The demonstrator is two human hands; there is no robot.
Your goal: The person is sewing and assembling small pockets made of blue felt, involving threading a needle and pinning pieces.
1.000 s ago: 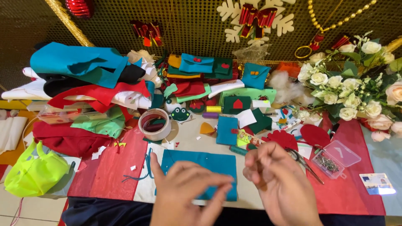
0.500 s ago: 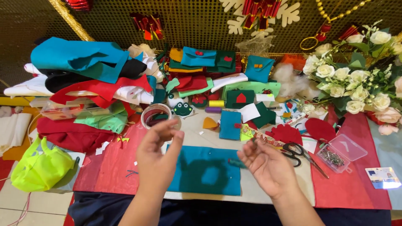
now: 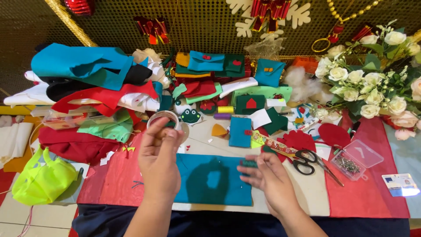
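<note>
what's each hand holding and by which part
The right hand pinches a small dark green felt piece by its edge, over the teal felt sheet. The left hand is raised with fingers pinched; what they hold cannot be told.

A felt sheet point(image 3: 212, 179) is laid at the table's near edge, between the left hand point(image 3: 160, 160) and right hand point(image 3: 272, 180). Scissors point(image 3: 307, 160) and a pin box point(image 3: 357, 159) are placed to its right, a tape roll point(image 3: 164, 118) behind-left, stacked felt point(image 3: 87, 77) farther behind.
</note>
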